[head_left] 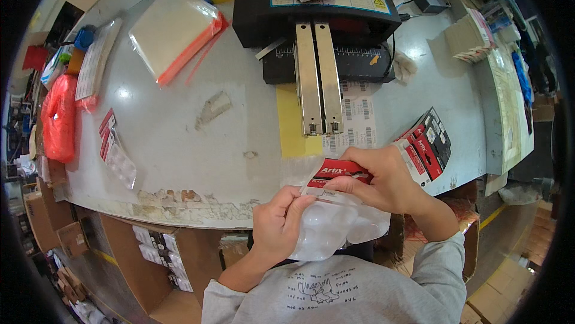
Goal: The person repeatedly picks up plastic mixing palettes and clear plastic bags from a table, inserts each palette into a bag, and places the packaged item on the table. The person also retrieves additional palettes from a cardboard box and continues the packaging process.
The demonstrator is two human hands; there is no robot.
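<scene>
Close to my body, at the front edge of the table, I hold a clear plastic bag (326,228) of rounded, whitish translucent items. A folded red and black header card (335,171) sits at the bag's top. My left hand (275,225) pinches the left side of the bag's top, thumb near the card's lower edge. My right hand (383,180) is closed on the card's right end, thumb across its front. Just beyond my hands is a black machine (251,9) with two long metal arms (309,78) pointing toward me.
A stack of header cards (426,147) lies right of my hands. To the left are a carded bag (118,159), flat clear bags (173,30) with red edges, and a red plastic bundle (58,117). Barcode sheets (357,114) lie under the metal arms. An open carton (129,264) stands below the table.
</scene>
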